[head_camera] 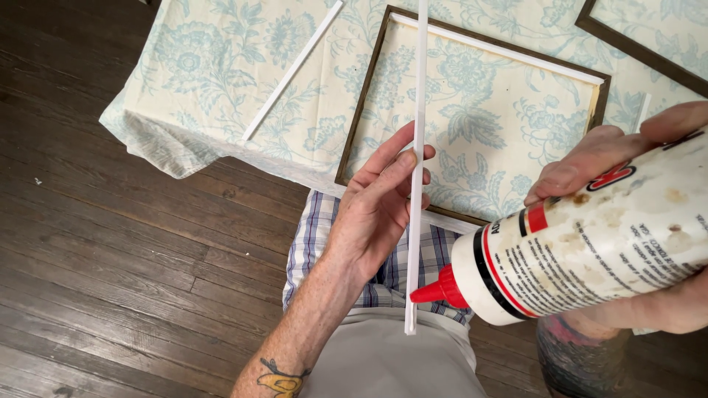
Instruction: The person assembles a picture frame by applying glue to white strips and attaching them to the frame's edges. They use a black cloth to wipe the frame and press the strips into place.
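A long, thin white strip (417, 147), flat-faced and smooth like plastic or painted wood, runs almost straight from near to far through the middle of the scene. The left hand (380, 203) grasps it about halfway along, thumb on the near face and fingers (398, 147) curled loosely behind, wrist bent and forearm rising from the near edge with a yellow tattoo showing. The strip's near end hangs over the person's pale trousers and checked shirt (317, 236).

To the right, the right hand (627, 155) is wrapped around a fat white glue bottle (590, 250), its label smeared with dried brown drips. The bottle is tipped sideways, and its red cone nozzle (435, 290) points left, its tip touching the strip near the lower end.

Beyond the hands lies a table covered in a soft cream cloth (214, 74) printed with pale blue flowers. On it rests a dark wooden frame (363, 103) with a white strip along its far inner edge, and 1 loose white strip (291, 70) lies to its left. A 2nd dark frame (634, 48) shows at the far right corner. The floor (110, 258) is dark, worn boards.
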